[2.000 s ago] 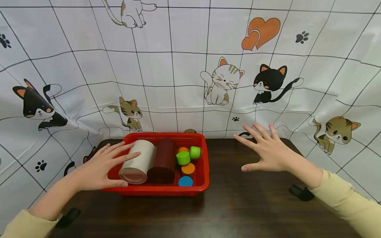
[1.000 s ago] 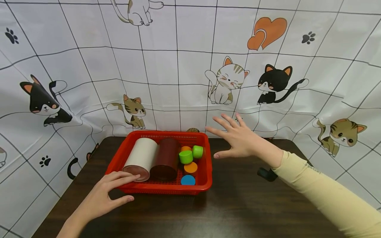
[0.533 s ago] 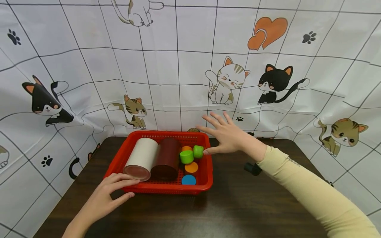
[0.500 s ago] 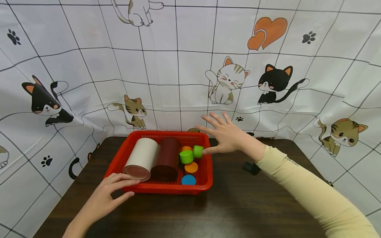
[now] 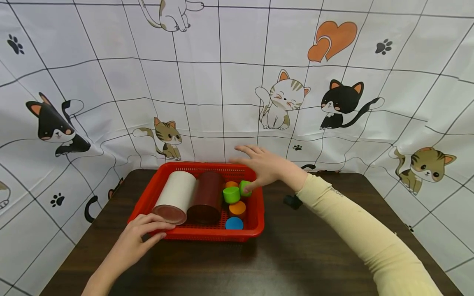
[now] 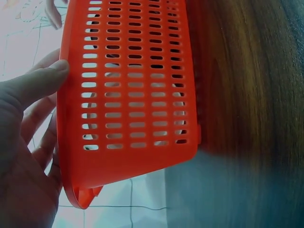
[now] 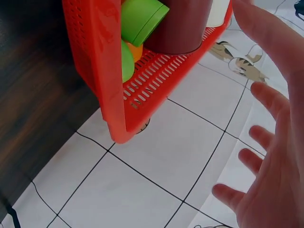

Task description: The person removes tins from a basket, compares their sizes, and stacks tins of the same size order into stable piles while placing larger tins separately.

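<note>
A red perforated plastic basket (image 5: 212, 235) stands on the dark wooden table. Inside lie a white cylinder (image 5: 177, 191), a dark brown cylinder (image 5: 207, 195), green cups (image 5: 231, 195), orange pieces (image 5: 237, 209) and a blue piece (image 5: 234, 224). My left hand (image 5: 133, 240) pinches the basket's front-left rim; in the left wrist view its thumb (image 6: 50, 76) presses the outside and its fingers go behind the rim. Above the basket's right side hovers my right hand (image 5: 266, 166), fingers spread and holding nothing. In the right wrist view it is apart from the rim (image 7: 108, 71).
A white curtain (image 5: 237, 82) with grid lines and printed cats hangs behind and beside the table. Bare table (image 5: 314, 246) extends to the right and front of the basket. A black band or device (image 5: 292, 201) shows beneath my right wrist.
My left hand has come down from over the white cylinder to the basket's front rim, its thumb closing in. My right hand has moved left, from over the table to above the basket.
</note>
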Action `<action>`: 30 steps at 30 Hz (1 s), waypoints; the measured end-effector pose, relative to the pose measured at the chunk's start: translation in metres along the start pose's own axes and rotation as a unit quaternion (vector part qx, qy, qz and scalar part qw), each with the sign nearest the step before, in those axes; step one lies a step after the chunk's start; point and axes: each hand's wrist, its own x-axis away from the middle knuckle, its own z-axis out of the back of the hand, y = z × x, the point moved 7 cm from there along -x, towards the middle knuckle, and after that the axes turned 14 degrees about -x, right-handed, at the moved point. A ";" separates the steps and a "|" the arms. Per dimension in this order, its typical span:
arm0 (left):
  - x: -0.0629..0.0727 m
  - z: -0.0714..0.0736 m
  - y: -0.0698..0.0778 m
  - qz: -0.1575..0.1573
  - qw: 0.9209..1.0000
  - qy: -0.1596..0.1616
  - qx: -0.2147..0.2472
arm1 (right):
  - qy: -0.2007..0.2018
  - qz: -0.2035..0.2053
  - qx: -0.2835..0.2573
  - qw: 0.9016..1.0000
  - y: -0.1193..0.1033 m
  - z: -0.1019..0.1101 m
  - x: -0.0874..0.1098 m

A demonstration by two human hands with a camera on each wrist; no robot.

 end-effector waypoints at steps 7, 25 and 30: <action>0.000 -0.001 0.001 0.015 1.000 -0.010 0.016 | -0.040 -0.003 -0.023 0.999 -0.002 -0.007 -0.018; 0.001 -0.004 -0.003 0.036 0.999 -0.027 0.006 | -0.025 -0.056 -0.135 0.989 0.004 -0.031 -0.048; 0.002 -0.005 -0.004 0.038 0.999 -0.030 0.000 | -0.016 -0.063 -0.148 0.987 0.007 -0.039 -0.049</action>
